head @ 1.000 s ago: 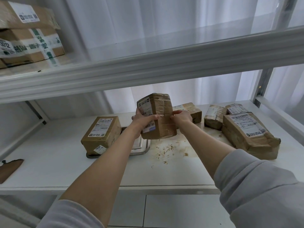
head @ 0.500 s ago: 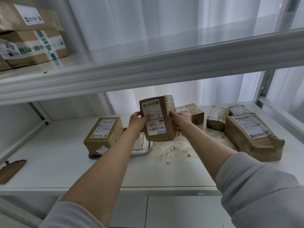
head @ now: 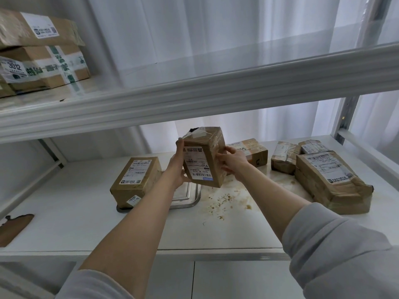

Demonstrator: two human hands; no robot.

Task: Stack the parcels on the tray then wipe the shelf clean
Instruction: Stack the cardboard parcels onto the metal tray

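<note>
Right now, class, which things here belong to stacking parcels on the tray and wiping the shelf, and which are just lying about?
Job: held parcel; left hand; right hand; tray; parcel on the tray; four loose parcels at right; crumbs; shelf.
Lying about: upper boxes; brown scrap at left; curtain.

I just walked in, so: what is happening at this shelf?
A person holds a taped parcel above the shelf, left hand and right hand each with a grip on one side. A second parcel lies on the metal tray; four more parcels sit to the right. The brown stains are not yet wiped.
</note>
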